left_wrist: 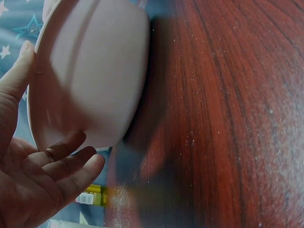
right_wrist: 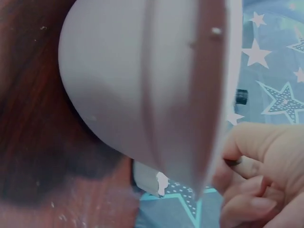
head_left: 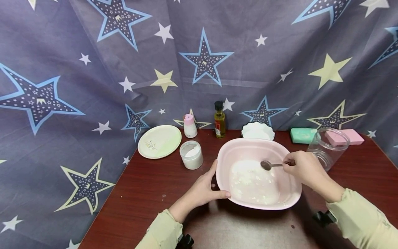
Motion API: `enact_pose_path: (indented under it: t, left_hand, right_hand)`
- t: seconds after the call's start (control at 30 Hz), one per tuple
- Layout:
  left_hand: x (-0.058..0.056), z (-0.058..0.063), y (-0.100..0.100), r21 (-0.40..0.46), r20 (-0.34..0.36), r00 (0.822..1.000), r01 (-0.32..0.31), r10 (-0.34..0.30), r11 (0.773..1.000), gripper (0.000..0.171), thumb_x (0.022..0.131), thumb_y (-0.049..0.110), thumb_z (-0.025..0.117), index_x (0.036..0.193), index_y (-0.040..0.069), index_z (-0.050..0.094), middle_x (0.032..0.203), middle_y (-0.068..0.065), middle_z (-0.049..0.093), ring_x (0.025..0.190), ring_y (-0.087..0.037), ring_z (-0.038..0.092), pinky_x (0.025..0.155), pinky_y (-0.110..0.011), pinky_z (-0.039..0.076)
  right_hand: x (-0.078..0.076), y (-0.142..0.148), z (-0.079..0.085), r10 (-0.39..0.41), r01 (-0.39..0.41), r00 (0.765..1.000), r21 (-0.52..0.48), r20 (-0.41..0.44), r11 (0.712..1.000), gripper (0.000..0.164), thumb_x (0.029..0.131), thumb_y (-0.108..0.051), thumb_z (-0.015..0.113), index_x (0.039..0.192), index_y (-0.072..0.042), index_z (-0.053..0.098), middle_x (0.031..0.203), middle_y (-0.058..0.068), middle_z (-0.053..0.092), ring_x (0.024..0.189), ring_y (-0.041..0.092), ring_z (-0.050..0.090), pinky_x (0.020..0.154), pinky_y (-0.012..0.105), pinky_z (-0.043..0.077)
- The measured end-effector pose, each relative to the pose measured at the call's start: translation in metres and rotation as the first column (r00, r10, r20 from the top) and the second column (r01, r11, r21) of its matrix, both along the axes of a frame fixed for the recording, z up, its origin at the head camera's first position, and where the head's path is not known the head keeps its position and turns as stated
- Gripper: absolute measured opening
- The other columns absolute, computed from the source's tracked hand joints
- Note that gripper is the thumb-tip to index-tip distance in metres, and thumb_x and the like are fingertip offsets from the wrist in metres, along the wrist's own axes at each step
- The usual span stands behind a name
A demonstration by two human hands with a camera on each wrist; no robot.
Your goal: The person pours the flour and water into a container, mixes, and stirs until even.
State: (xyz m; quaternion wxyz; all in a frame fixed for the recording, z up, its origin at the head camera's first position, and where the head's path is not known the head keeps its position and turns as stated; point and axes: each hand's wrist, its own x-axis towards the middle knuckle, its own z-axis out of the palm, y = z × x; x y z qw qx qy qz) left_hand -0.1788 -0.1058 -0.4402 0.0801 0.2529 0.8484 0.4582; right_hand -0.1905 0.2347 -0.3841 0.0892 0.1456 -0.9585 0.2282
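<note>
A pale pink basin (head_left: 225, 152) stands on the table with whitish contents and small white flakes across its bottom. My left hand (head_left: 202, 190) holds the basin's left side, thumb at the rim; in the left wrist view its fingers (left_wrist: 76, 168) lie against the outer wall. My right hand (head_left: 303, 167) pinches the handle of a small dark metal spoon (head_left: 266, 165) over the basin's right half. The spoon's round bowl hangs above the contents. From the right wrist view, the rim hides the spoon's bowl, and the right fingers (right_wrist: 247, 209) are curled beside the rim.
Left of the basin stand a jar of white powder (head_left: 191, 160), a plate (head_left: 159, 141) and a pink-capped shaker (head_left: 190, 128). Behind are an oil bottle (head_left: 219, 122) and a scalloped white dish (head_left: 258, 130). A clear jar (head_left: 326, 150) and green (head_left: 303, 135) and pink blocks (head_left: 356, 136) stand right.
</note>
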Motion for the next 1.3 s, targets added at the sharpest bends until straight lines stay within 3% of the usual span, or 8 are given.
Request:
enact_pose_path:
  t: [0.47,0.6,0.73,0.93,1.3]
  left_hand:
    - [0.001,0.000,0.001,0.005,0.013,1.000,-0.006,0.006,1.000,0.112,0.076,0.033,0.085,0.157,0.009,0.011,0.157,-0.012,0.028,0.122,-0.019,0.051,0.084,-0.031,0.055]
    - [0.001,-0.001,0.001,0.013,0.016,1.000,-0.008,0.008,1.000,0.112,0.076,0.031,0.086,0.157,0.008,0.012,0.156,-0.013,0.029,0.123,-0.020,0.051,0.084,-0.030,0.055]
    - [0.001,-0.001,0.001,0.005,0.013,1.000,-0.011,0.011,1.000,0.112,0.076,0.032,0.085,0.157,0.008,0.012,0.157,-0.013,0.026,0.123,-0.020,0.051,0.084,-0.029,0.055]
    - [0.001,-0.001,0.001,0.001,0.007,1.000,-0.008,0.008,1.000,0.112,0.076,0.033,0.085,0.157,0.009,0.012,0.157,-0.013,0.027,0.122,-0.020,0.052,0.083,-0.030,0.055]
    - [0.002,-0.002,0.000,-0.003,-0.006,1.000,-0.010,0.010,1.000,0.112,0.076,0.033,0.085,0.157,0.009,0.012,0.155,-0.013,0.032,0.118,-0.019,0.053,0.083,-0.031,0.055]
  right_hand:
    - [0.015,0.012,0.017,0.092,-0.101,0.987,0.063,0.131,0.993,0.017,0.073,-0.005,0.073,0.064,-0.018,0.067,0.055,-0.013,0.051,0.052,0.008,0.041,0.047,0.024,0.033]
    - [0.017,0.016,0.020,0.130,-0.137,0.963,0.014,0.234,0.991,0.015,0.073,-0.004,0.073,0.067,-0.017,0.069,0.055,-0.012,0.051,0.049,0.007,0.043,0.044,0.023,0.034]
    - [0.017,0.019,0.019,0.220,-0.209,0.930,-0.069,0.293,0.976,0.015,0.073,-0.002,0.073,0.070,-0.017,0.070,0.056,-0.013,0.051,0.049,0.004,0.043,0.043,0.021,0.037]
    - [0.017,0.015,0.014,0.338,-0.319,0.904,-0.115,0.262,0.941,0.017,0.075,-0.006,0.076,0.070,-0.022,0.070,0.058,-0.018,0.052,0.054,-0.002,0.044,0.048,0.020,0.038]
    - [0.019,-0.011,0.001,0.393,-0.365,0.899,-0.166,0.191,0.916,0.024,0.074,-0.002,0.074,0.067,-0.024,0.066,0.057,-0.020,0.048,0.054,-0.003,0.043,0.050,0.019,0.038]
